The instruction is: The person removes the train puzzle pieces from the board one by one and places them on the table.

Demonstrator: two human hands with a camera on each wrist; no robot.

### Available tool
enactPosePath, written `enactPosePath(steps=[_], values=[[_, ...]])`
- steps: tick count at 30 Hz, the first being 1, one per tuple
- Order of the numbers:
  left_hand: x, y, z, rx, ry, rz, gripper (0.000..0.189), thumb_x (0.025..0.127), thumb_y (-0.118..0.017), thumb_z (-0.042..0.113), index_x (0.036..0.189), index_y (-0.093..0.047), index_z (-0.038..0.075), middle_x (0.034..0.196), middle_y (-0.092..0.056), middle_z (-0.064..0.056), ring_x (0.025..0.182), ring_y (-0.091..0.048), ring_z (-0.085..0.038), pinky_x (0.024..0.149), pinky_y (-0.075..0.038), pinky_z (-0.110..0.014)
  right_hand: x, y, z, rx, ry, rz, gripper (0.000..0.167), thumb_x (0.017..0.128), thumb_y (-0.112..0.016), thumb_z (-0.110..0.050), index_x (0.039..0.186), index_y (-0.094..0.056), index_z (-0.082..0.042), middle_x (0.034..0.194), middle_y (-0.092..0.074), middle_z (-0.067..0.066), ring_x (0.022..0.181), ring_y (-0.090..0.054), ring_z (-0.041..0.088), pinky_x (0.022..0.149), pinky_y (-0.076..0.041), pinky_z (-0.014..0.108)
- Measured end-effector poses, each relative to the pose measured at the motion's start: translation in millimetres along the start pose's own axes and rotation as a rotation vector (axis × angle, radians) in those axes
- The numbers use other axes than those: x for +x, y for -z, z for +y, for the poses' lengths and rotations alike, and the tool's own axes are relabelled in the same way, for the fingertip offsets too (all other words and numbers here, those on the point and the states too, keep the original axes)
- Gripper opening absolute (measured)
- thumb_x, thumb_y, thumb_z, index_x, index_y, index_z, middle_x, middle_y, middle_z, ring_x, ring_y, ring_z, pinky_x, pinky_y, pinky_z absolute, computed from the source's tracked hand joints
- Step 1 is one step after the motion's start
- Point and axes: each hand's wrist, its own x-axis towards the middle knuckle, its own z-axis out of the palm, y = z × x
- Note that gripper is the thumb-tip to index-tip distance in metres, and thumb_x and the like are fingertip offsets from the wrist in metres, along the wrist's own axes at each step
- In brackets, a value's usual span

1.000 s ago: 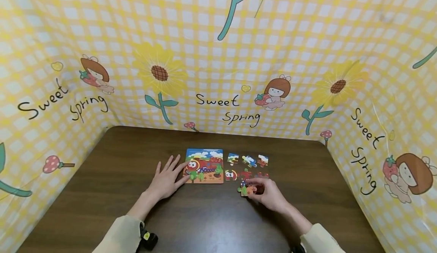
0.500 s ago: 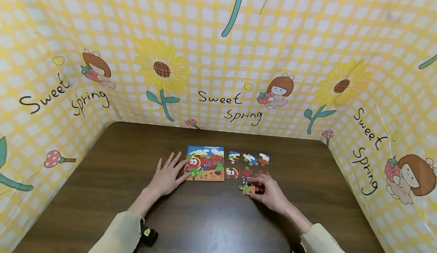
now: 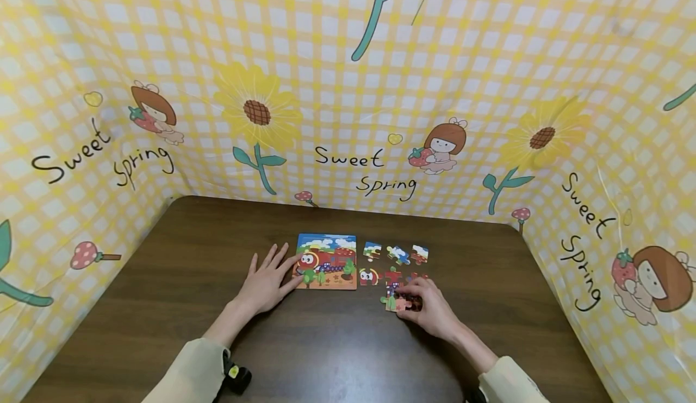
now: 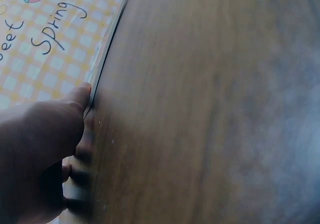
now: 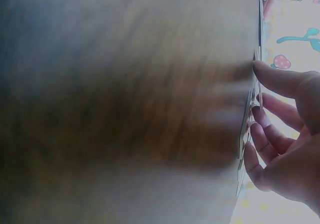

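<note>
In the head view my left hand (image 3: 264, 283) lies with its fingers spread, the thumb and index fingertips on the left side of a cartoon train picture board (image 3: 333, 279). My right hand (image 3: 434, 309) pinches a jigsaw puzzle piece (image 3: 390, 302), green and orange with a blue top part, between thumb and index finger. That piece sits just below a red puzzle piece (image 3: 393, 276), their edges close together. In the right wrist view, the thumb and fingers of my right hand (image 5: 287, 129) are low at the tabletop, with thin piece edges seen side-on.
Left of the red piece is a puzzle piece with a face (image 3: 368, 277). Behind lie a cloud piece (image 3: 372, 251), a blue piece (image 3: 399, 255) and another piece (image 3: 420, 253). My right fingers partly cover a further red piece. A yellow checked cloth (image 3: 348, 119) encloses the brown table (image 3: 206, 258).
The held puzzle piece has shifted slightly right and away from me, lining up below the red piece. My left hand stays on the board; the head view has tilted a little.
</note>
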Motion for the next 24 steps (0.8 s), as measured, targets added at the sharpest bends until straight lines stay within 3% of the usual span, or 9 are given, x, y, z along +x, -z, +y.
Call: enactPosePath(steps=[7, 12, 14, 19, 24], values=[[-3.8, 7.7, 11.0, 0.018, 0.005, -0.004, 0.063, 0.111, -0.061, 0.048, 0.167, -0.05, 0.02, 0.18, -0.03, -0.023, 0.169, -0.021, -0.051, 0.129, -0.009, -0.084, -3.7, 8, -15, 0.043, 0.121, 0.081, 0.041, 0.085, -0.097, -0.034, 0.122, -0.084, -0.02, 0.113, -0.073, -0.001, 0.109, -0.059, 0.016, 0.091, -0.044, 0.041], [-4.9, 10.7, 14.1, 0.049, 0.016, -0.014, 0.063, 0.112, -0.062, 0.047, 0.167, -0.049, 0.021, 0.181, -0.029, -0.021, 0.169, -0.021, -0.05, 0.13, -0.01, -0.083, 3.7, 5, -9, 0.061, 0.138, 0.085, 0.04, 0.087, -0.096, -0.039, 0.121, -0.082, -0.022, 0.113, -0.072, -0.002, 0.107, -0.059, 0.014, 0.087, -0.047, 0.039], [-4.6, 10.8, 13.8, 0.054, 0.018, -0.013, 0.063, 0.112, -0.061, 0.047, 0.168, -0.049, 0.021, 0.181, -0.03, -0.021, 0.169, -0.021, -0.049, 0.13, -0.01, -0.083, 11.2, 10, -20, 0.086, 0.147, 0.088, 0.04, 0.087, -0.096, -0.033, 0.121, -0.082, -0.019, 0.112, -0.073, -0.001, 0.104, -0.06, 0.014, 0.084, -0.049, 0.036], [-4.1, 9.2, 12.4, 0.057, 0.01, -0.006, 0.063, 0.111, -0.061, 0.048, 0.167, -0.05, 0.022, 0.181, -0.03, -0.021, 0.169, -0.022, -0.049, 0.129, -0.011, -0.084, 32.4, 31, -74, 0.196, 0.088, -0.004, 0.045, 0.089, -0.092, -0.013, 0.13, -0.077, -0.002, 0.115, -0.075, 0.015, 0.104, -0.073, 0.035, 0.089, -0.063, 0.044], [-5.0, 10.0, 11.8, 0.064, 0.007, 0.0, 0.063, 0.111, -0.062, 0.049, 0.167, -0.05, 0.022, 0.181, -0.031, -0.021, 0.169, -0.022, -0.049, 0.129, -0.012, -0.084, 53.0, 25, -99, 0.255, -0.012, -0.102, 0.051, 0.096, -0.086, -0.01, 0.142, -0.069, 0.003, 0.129, -0.074, 0.022, 0.114, -0.072, 0.039, 0.097, -0.063, 0.051]])
